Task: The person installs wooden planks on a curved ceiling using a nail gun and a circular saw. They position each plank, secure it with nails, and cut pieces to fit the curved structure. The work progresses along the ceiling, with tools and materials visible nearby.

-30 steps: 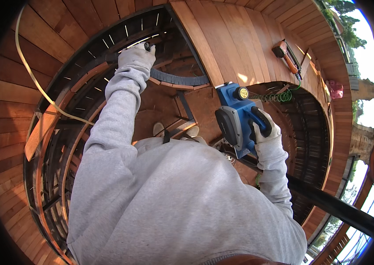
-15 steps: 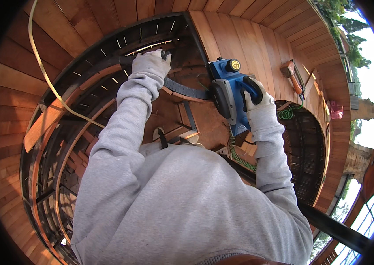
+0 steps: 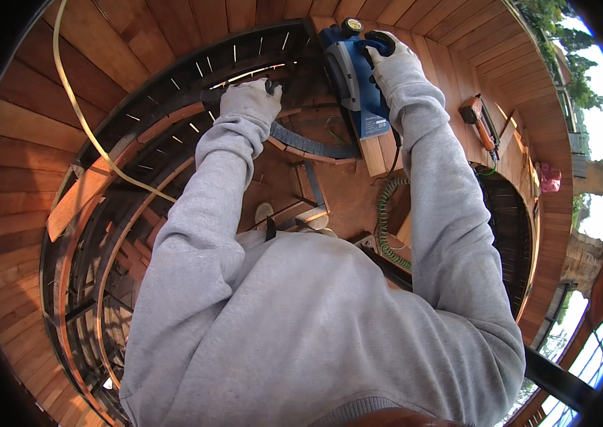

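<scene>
My right hand, in a pale glove with dark patches, is wrapped round the handle of a blue electric planer with a yellow-topped knob. The planer lies over the edge of the reddish-brown plank surface, at the end of the boards beside the dark framework. My left hand, gloved too, is closed over a curved dark beam left of the planer. Its fingertips are partly hidden. A dark cord hangs from the planer's near end.
An orange-and-dark nail gun lies on the boards at the right. Coiled green hose hangs near my right forearm. A pale hose crosses the left planks. Curved open framework and a loose board are at the left.
The planer has moved away from me and slightly left along the boards, with my right arm stretched out further. My left hand stays at about the same place on the beam.
</scene>
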### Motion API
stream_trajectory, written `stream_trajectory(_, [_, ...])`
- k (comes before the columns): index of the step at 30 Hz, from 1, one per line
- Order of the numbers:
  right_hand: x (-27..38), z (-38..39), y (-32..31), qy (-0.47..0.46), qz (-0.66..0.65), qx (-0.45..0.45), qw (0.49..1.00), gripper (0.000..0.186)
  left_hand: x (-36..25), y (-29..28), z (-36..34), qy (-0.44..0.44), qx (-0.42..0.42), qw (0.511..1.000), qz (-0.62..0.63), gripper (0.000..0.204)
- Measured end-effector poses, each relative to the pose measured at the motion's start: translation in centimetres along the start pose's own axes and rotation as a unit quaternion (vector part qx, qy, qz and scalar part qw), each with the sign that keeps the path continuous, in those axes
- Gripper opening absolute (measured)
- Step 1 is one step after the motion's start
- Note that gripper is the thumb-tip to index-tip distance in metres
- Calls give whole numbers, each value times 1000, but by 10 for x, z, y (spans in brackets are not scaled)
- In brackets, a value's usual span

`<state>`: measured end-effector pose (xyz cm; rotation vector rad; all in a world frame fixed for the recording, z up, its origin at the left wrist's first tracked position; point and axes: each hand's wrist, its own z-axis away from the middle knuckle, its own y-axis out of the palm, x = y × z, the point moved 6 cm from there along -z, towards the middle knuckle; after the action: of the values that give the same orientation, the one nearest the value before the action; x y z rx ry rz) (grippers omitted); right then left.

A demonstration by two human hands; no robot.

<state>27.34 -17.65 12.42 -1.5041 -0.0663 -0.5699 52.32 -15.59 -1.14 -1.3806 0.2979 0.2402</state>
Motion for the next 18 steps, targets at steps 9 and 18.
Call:
stream_trajectory(9, [-91,143,-62,-112,-142,-38,983,36,3,-3,4,-15,-4,999,-37,43])
stream_trajectory(18, [-159,279,-58,-36,-138,2,990,38,-2,-1,2,-19,-56,998,-37,37])
